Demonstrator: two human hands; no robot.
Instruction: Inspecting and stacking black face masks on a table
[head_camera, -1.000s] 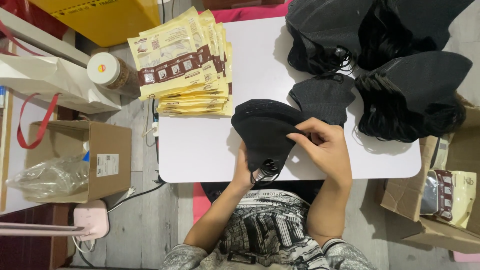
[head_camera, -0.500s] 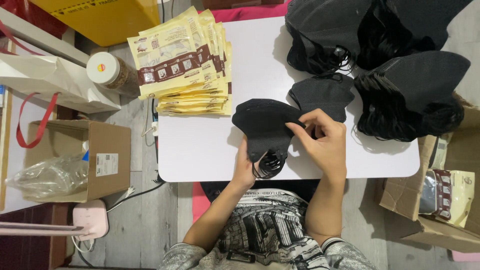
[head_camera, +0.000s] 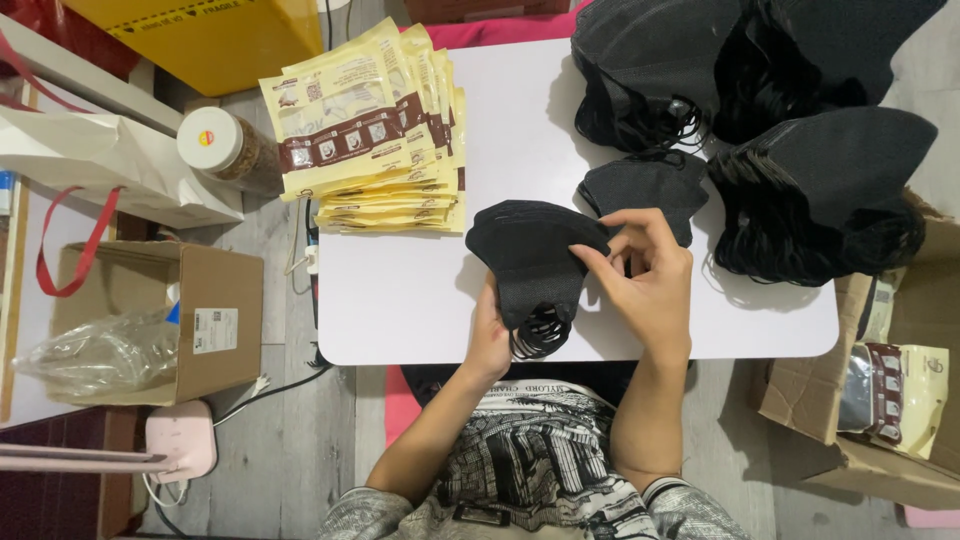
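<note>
table (head_camera: 420, 290): one white tabletop, everything sits on it
mask piles (head_camera: 800, 190): three big black heaps, far right side
packets (head_camera: 370, 130): one fanned stack of yellow-brown pouches at the far left, too many to count tbh
loose mask (head_camera: 640, 185): one, flat, just beyond the right hand
held masks (head_camera: 530, 260): small black bunch near the front edge, ear loops dangling
left hand (head_camera: 488, 340): gripping the bunch from underneath
right hand (head_camera: 645, 275): fingertips pinching the bunch's right edge

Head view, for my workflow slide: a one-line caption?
Both hands, left hand and right hand, hold a stack of black face masks over a white table.
</note>
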